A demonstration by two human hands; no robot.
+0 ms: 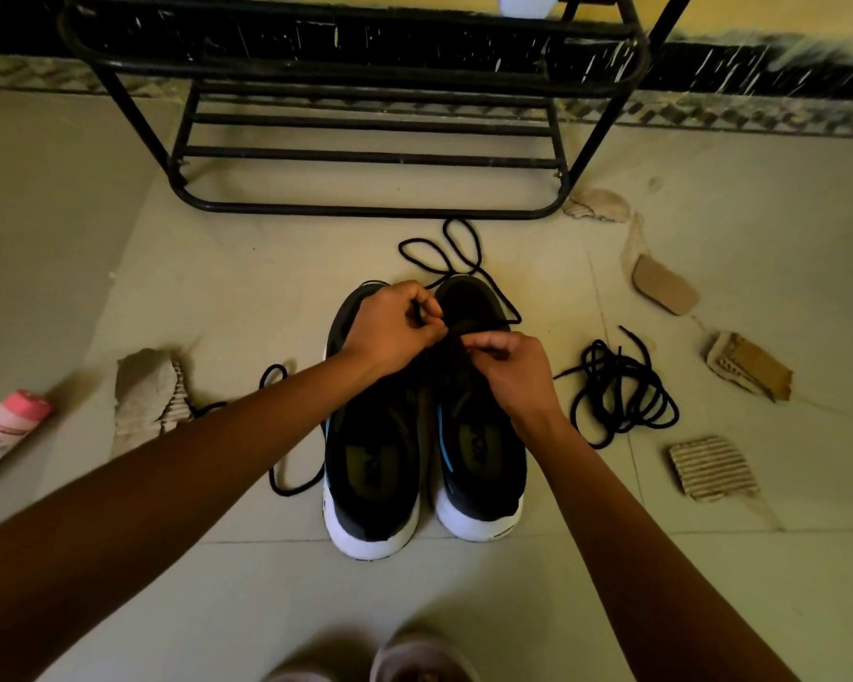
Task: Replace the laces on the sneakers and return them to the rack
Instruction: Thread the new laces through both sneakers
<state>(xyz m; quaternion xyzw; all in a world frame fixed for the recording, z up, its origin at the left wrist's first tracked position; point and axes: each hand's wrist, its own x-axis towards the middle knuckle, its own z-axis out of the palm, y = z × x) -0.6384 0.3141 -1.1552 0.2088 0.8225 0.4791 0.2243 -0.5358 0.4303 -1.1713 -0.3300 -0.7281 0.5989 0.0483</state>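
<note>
Two black sneakers with white soles stand side by side on the floor, toes toward the rack: the left sneaker [373, 479] and the right sneaker [481, 465]. My left hand [390, 332] and my right hand [513, 374] meet over the right sneaker's front, each pinching a black lace there. That lace [456, 255] trails in loops past the toes. A second black lace [286, 477] curls beside the left sneaker. A loose bundle of black lace [621, 391] lies to the right.
A black metal shoe rack [365, 155] stands just beyond the sneakers, its low shelf bare. Torn cardboard pieces [712, 467] lie right and left [144, 396]. A pink tube [8, 428] lies far left. Slippered feet [414, 657] show at the bottom.
</note>
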